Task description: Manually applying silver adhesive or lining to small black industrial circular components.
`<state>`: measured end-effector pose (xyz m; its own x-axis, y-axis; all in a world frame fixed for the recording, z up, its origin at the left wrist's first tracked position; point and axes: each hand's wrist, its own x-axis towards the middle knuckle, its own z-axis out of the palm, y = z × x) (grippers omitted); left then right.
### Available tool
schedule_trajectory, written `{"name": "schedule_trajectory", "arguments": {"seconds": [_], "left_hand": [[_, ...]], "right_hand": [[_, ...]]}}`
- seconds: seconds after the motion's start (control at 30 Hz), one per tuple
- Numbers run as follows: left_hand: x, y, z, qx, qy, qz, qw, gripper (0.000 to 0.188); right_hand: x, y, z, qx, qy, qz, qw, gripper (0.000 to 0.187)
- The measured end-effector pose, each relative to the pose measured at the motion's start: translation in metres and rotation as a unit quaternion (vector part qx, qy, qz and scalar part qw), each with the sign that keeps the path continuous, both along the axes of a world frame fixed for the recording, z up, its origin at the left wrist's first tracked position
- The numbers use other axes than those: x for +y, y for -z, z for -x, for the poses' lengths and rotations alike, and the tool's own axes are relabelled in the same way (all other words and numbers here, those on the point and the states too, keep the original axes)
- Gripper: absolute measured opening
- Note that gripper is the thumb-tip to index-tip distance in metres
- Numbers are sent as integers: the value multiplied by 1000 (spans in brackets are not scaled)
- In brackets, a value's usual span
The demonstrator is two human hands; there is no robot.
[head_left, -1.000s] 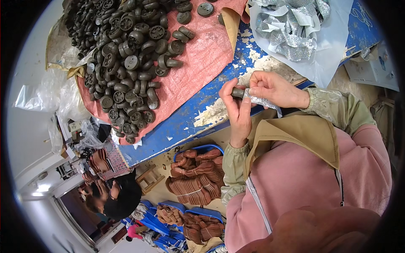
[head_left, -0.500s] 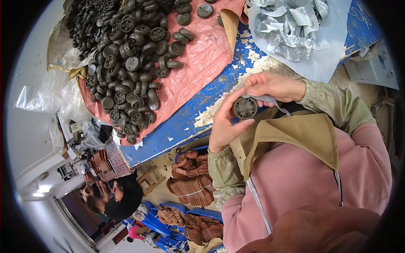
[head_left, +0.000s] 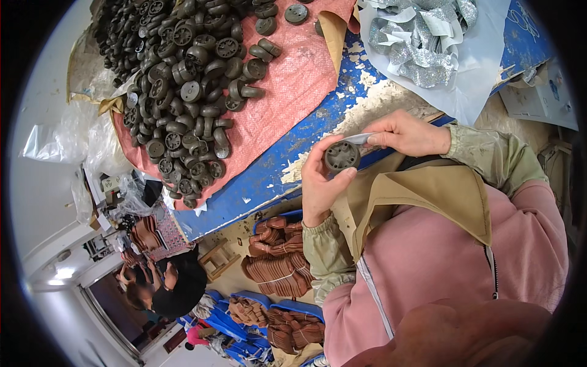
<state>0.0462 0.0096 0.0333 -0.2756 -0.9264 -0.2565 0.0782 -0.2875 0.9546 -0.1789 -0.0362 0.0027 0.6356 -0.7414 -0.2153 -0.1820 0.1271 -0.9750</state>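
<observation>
My left hand (head_left: 321, 183) is closed round a dark grey-brown disc-like piece (head_left: 342, 156) that resembles a small wheel, its hollow, ribbed face turned up. Between the fingers of my right hand (head_left: 411, 133) is one end of a pale silvery strip (head_left: 359, 139). The strip's other end lies against the upper rim of the disc, by my left fingertips. Both hands are above the near edge of the blue table.
A large heap of similar dark discs (head_left: 191, 92) lies on a pink woven sheet (head_left: 299, 79) at the far left. Glittery silver strips (head_left: 428, 66) rest on clear plastic at the far right. Bundled brown pieces (head_left: 278, 275) stand below the blue table (head_left: 244, 205); another person (head_left: 180, 284) is further left.
My left hand and the disc have shifted slightly left. My right hand has drawn away to the right along the strip, which now stretches straighter between the hands.
</observation>
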Motion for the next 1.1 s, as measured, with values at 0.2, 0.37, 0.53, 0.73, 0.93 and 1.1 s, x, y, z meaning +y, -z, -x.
{"name": "schedule_trajectory", "arguments": {"seconds": [0.2,0.37,0.53,0.73,0.93,1.1], "left_hand": [[1,10,3,-52,-48,19,997,54],[-1,18,8,-84,-56,108,989,52],[2,18,25,-20,-108,65,992,52],[3,33,33,-138,-99,143,975,71],[1,13,27,12,-32,66,997,94],[0,13,20,-12,-43,96,994,88]], "right_hand": [[12,-5,-2,46,12,84,995,22],[18,-7,-4,73,-1,111,991,19],[19,-4,-6,92,-11,141,986,17],[20,3,-9,94,12,167,981,16],[12,-8,-1,101,11,137,985,17],[5,-18,10,105,-48,53,992,20]]}}
